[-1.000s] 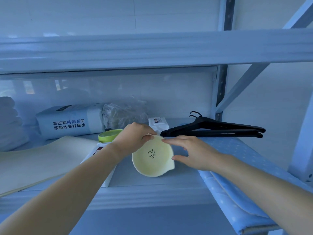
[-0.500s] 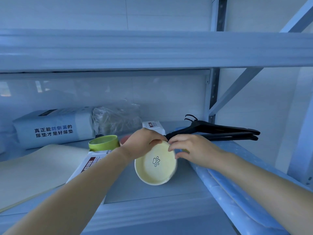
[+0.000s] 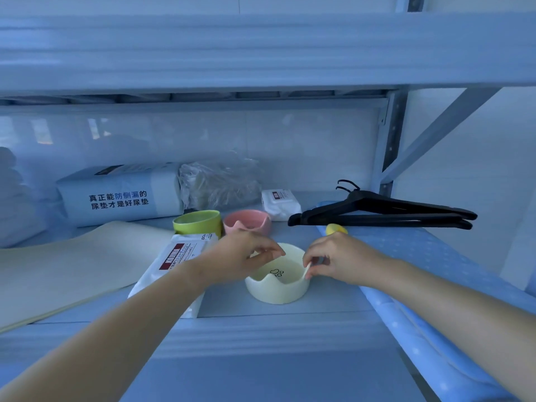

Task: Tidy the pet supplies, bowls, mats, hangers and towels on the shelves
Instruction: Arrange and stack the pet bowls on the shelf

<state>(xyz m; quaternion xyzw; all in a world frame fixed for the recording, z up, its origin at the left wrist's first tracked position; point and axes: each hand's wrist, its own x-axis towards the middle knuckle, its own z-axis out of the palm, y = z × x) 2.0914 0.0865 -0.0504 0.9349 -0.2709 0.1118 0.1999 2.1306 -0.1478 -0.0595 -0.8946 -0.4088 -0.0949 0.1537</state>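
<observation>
A pale yellow pet bowl (image 3: 275,288) with a paw print inside stands upright on the shelf (image 3: 261,332). My left hand (image 3: 240,256) pinches its far left rim and my right hand (image 3: 339,261) pinches its right rim. Behind it stand a green bowl (image 3: 197,223) and a pink bowl (image 3: 247,223). Black hangers (image 3: 383,214) lie at the right on a blue dotted mat (image 3: 429,256).
A white wipes pack (image 3: 174,262) lies left of the bowl, a beige mat (image 3: 69,262) further left. At the back are a pad package (image 3: 121,195), a plastic bag (image 3: 220,181), a small wipes pack (image 3: 278,201) and white towels (image 3: 14,204). A yellow object (image 3: 336,228) peeks behind my right hand.
The bowl was tilted up on its edge with its inside facing me; both hands have lowered it flat onto the shelf, uncovering the pink bowl behind.
</observation>
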